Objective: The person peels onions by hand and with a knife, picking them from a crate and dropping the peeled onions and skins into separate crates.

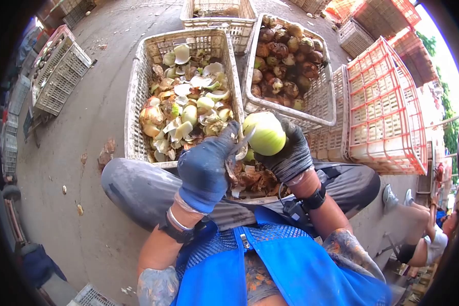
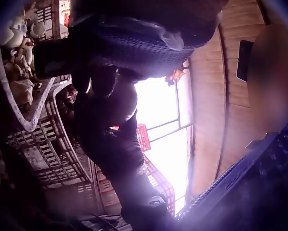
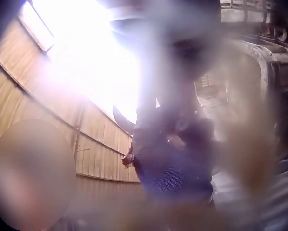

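Onion, one, peeled, pale green: sits at the near right corner of the peelings crate, seen from your seat.
Right hand, gloved: you hold the onion, fingers curled round its far right side.
Left hand, gloved: you grip a small knife at the crate's near rim, its blade pointing to the onion; whether it touches the skin cannot be told, and both wrist views are dark or blurred.
Peelings: heaped inside the peelings crate, below its rim.
Brown onions: in a second crate, close along the peelings crate's right side, leaving you little room between the edges.
Third crate: just behind the peelings crate's far edge.
Stacked crates: farther right of it, past the second crate.
Floor: left of the peelings crate, your widest open room, scraps scattered on it.
Your knees: flank its near edge.
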A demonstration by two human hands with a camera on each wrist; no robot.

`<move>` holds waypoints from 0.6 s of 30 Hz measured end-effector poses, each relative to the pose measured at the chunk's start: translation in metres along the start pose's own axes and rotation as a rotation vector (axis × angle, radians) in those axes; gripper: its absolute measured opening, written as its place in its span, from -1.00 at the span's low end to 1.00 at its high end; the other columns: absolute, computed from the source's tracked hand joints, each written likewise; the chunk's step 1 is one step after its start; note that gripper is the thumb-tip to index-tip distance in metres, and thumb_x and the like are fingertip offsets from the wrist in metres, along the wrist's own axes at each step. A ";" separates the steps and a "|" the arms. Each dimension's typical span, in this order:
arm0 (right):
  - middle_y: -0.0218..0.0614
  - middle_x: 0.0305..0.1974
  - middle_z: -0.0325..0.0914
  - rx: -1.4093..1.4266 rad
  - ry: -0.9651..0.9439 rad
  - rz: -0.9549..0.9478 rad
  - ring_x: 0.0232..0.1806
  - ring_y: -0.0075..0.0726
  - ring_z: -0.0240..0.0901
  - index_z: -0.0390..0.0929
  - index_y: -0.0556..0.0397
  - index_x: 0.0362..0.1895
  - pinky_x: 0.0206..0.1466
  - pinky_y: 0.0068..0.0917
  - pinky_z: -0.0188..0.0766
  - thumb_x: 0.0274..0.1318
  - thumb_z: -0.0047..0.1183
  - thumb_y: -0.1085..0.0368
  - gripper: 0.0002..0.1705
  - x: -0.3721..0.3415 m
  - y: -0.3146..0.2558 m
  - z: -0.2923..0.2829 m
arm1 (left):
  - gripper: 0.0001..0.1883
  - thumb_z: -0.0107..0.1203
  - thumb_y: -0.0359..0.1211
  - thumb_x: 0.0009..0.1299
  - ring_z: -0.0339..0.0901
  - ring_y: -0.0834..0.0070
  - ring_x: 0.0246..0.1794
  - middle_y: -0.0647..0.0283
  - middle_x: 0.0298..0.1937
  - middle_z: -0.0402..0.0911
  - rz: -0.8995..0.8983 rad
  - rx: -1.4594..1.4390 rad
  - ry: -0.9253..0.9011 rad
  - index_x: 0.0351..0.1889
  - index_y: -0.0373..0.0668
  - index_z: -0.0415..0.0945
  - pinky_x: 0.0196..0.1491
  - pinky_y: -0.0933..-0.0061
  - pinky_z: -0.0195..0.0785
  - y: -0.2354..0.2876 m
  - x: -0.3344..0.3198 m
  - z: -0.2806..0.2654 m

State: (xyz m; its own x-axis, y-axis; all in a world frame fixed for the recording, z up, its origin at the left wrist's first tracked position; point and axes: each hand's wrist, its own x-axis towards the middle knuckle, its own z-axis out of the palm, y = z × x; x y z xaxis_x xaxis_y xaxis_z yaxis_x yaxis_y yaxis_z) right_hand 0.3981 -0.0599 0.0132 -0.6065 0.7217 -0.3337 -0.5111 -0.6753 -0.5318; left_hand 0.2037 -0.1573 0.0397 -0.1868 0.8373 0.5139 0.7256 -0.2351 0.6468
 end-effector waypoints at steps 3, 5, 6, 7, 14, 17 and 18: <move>-0.16 0.34 0.46 0.033 -0.009 0.056 0.31 0.04 0.44 0.36 -0.07 0.42 0.31 0.13 0.47 0.18 0.19 0.05 -0.27 -0.004 -0.006 0.010 | -0.46 0.18 -0.47 0.24 0.55 0.29 -0.55 0.21 -0.48 0.57 0.141 0.256 0.017 0.26 -0.14 0.63 -0.50 0.22 0.37 -0.007 0.000 0.004; -0.14 0.32 0.48 0.116 -0.002 0.131 0.30 0.05 0.46 0.36 -0.04 0.41 0.30 0.14 0.49 0.17 0.18 0.11 -0.28 -0.003 -0.007 0.014 | -0.45 0.16 -0.45 0.26 0.56 0.28 -0.55 0.20 -0.47 0.59 0.099 0.453 -0.063 0.29 -0.14 0.60 -0.48 0.24 0.39 -0.006 -0.002 0.002; -0.11 0.29 0.49 0.111 -0.054 0.134 0.28 0.06 0.48 0.35 -0.01 0.41 0.30 0.15 0.50 0.13 0.18 0.18 -0.27 -0.001 -0.006 0.013 | -0.45 0.17 -0.41 0.29 0.56 0.27 -0.55 0.18 -0.48 0.57 0.094 0.490 -0.068 0.31 -0.12 0.59 -0.47 0.24 0.39 -0.008 -0.003 0.003; -0.09 0.27 0.51 0.106 -0.105 0.136 0.26 0.07 0.50 0.35 0.02 0.41 0.29 0.15 0.51 0.10 0.18 0.25 -0.27 0.000 -0.004 0.012 | -0.45 0.17 -0.41 0.29 0.56 0.27 -0.55 0.18 -0.48 0.57 0.095 0.490 -0.072 0.31 -0.12 0.59 -0.47 0.24 0.39 -0.012 -0.005 0.006; -0.11 0.17 0.53 -0.242 0.010 -0.014 0.19 -0.09 0.54 0.27 0.23 0.46 0.34 -0.21 0.50 -0.02 0.25 0.27 -0.10 -0.009 0.001 0.013 | -0.59 0.21 -0.40 0.34 0.69 0.05 -0.35 0.05 -0.32 0.72 -0.235 0.195 -0.079 0.18 0.00 0.67 -0.27 0.10 0.54 -0.063 -0.001 0.009; -0.07 0.19 0.52 -0.463 0.044 -0.119 0.20 -0.03 0.54 0.25 0.21 0.48 0.32 -0.18 0.52 -0.04 0.27 0.28 -0.06 0.000 -0.001 0.009 | -0.71 0.20 -0.42 0.34 0.70 0.03 -0.31 0.04 -0.31 0.72 -0.267 0.564 -0.394 0.03 -0.05 0.70 -0.25 0.10 0.56 -0.084 0.003 0.006; -0.03 0.19 0.52 -0.111 -0.059 0.003 0.22 0.02 0.54 0.23 0.20 0.49 0.32 -0.13 0.53 -0.01 0.25 0.30 -0.07 -0.005 -0.008 0.024 | -0.75 0.20 -0.41 0.34 0.71 0.03 -0.31 0.03 -0.31 0.72 -0.217 0.461 -0.217 -0.02 -0.08 0.70 -0.25 0.10 0.56 -0.076 0.002 0.002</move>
State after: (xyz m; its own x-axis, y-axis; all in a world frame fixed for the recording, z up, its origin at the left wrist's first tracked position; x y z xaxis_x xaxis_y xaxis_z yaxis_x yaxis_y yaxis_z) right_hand 0.3913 -0.0615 0.0377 -0.6445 0.7071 -0.2911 -0.4406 -0.6545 -0.6143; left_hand 0.1493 -0.1365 -0.0096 -0.2593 0.9362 0.2372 0.9095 0.1541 0.3861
